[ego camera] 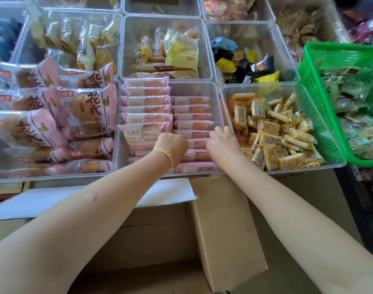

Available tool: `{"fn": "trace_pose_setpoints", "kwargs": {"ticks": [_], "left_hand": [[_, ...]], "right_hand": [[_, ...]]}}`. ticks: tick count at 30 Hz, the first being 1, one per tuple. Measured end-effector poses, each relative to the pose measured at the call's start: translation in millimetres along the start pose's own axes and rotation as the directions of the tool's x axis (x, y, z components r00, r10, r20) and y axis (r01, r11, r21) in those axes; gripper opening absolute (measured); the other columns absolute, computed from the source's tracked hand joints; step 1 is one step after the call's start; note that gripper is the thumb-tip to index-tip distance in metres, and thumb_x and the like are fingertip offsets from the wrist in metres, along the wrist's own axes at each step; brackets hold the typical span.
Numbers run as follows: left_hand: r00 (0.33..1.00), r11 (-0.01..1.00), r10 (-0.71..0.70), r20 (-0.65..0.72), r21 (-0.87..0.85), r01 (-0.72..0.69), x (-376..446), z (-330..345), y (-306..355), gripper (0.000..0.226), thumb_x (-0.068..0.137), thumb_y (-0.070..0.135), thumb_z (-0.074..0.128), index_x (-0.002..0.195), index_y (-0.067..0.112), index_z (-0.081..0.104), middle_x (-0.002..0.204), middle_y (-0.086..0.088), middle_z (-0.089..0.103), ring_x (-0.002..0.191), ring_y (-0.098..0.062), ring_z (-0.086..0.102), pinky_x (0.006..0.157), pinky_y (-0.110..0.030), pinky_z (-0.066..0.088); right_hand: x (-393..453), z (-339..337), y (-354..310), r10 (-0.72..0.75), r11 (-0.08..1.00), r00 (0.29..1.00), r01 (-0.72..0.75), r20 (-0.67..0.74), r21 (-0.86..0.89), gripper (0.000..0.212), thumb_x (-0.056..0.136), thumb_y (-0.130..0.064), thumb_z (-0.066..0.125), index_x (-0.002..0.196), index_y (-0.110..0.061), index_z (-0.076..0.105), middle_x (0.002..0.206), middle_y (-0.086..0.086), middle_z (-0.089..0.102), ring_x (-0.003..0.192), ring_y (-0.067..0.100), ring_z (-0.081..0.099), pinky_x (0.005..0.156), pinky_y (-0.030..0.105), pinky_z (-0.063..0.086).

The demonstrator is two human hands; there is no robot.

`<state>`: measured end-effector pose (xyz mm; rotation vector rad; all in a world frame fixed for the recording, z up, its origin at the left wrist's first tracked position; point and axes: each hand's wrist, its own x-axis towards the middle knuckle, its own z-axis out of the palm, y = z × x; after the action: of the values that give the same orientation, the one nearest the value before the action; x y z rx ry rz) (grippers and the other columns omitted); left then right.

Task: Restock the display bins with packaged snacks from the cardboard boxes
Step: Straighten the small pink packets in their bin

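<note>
A clear display bin [195, 88] in the front middle holds two rows of pink snack packets [146, 100]. Both my hands reach into its right row. My left hand [173, 146], with a thin cord bracelet on the wrist, curls its fingers down at the left ends of the pink packets [197, 143]. At their right ends, beside the bin's right wall, the fingers of my right hand [222, 143] curl down too. The fingertips of both hands are hidden. Below my arms stands an open cardboard box [228, 230], its inside mostly hidden.
To the left is a bin of large pink bread bags [81, 111], to the right a bin of orange snack sticks [274, 134]. A green plastic basket [321, 66] of packets sits at the far right. Behind are more clear bins with mixed packets [181, 52].
</note>
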<state>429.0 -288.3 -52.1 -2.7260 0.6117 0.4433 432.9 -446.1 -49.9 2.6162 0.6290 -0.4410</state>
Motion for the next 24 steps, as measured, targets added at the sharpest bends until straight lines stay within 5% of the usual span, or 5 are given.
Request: {"fn": "trace_pose_setpoints", "kwargs": {"ticks": [7,11,15,19,24], "left_hand": [[0.969,0.988,0.127,-0.212,-0.055,-0.141,2,22,9,0.033,0.094,0.021,0.041,0.121,0.010,0.057,0.118,-0.010,0.059,0.108,-0.028,0.056,0.090,-0.037,0.047],[0.984,0.987,0.162,-0.074,-0.007,-0.163,0,25,10,0.030,0.099,0.018,0.037,0.119,0.010,0.058,0.116,-0.010,0.063,0.105,-0.028,0.060,0.086,-0.036,0.046],[0.883,0.970,0.240,-0.404,0.061,-0.235,-8,23,-4,0.034,0.088,0.013,0.037,0.101,0.008,0.069,0.106,-0.014,0.066,0.098,-0.032,0.062,0.083,-0.039,0.049],[0.847,0.998,-0.034,-0.530,-0.064,0.000,-18,35,-27,0.060,0.085,0.028,0.046,0.141,0.006,0.047,0.150,-0.023,0.040,0.141,-0.041,0.035,0.117,-0.054,0.027],[0.859,0.939,-0.294,-0.420,-0.294,0.177,-28,63,-53,0.082,0.085,0.053,0.036,0.155,0.013,0.020,0.158,-0.022,0.024,0.147,-0.041,0.020,0.118,-0.059,0.015]], "right_hand": [[13,2,-11,0.024,0.959,0.996,0.003,-0.091,0.283,0.039,0.091,0.003,0.052,0.129,-0.006,0.050,0.129,0.013,0.053,0.123,0.030,0.048,0.102,0.039,0.039],[14,7,-14,0.000,0.932,0.999,0.016,-0.043,0.362,0.039,0.092,-0.001,0.051,0.130,-0.010,0.054,0.132,0.011,0.053,0.125,0.030,0.049,0.104,0.041,0.040],[25,9,-6,0.126,0.884,0.976,-0.028,-0.179,0.467,0.037,0.094,-0.002,0.047,0.130,-0.010,0.052,0.133,0.010,0.053,0.123,0.028,0.048,0.101,0.039,0.041],[56,7,-13,0.148,0.851,0.961,-0.005,-0.232,0.525,0.038,0.096,-0.002,0.042,0.131,-0.010,0.055,0.135,0.010,0.056,0.127,0.029,0.048,0.105,0.042,0.037],[97,-1,-28,0.180,0.824,0.965,-0.041,-0.192,0.565,0.037,0.097,-0.010,0.047,0.132,-0.016,0.059,0.128,0.010,0.057,0.122,0.034,0.049,0.100,0.043,0.040]]}}
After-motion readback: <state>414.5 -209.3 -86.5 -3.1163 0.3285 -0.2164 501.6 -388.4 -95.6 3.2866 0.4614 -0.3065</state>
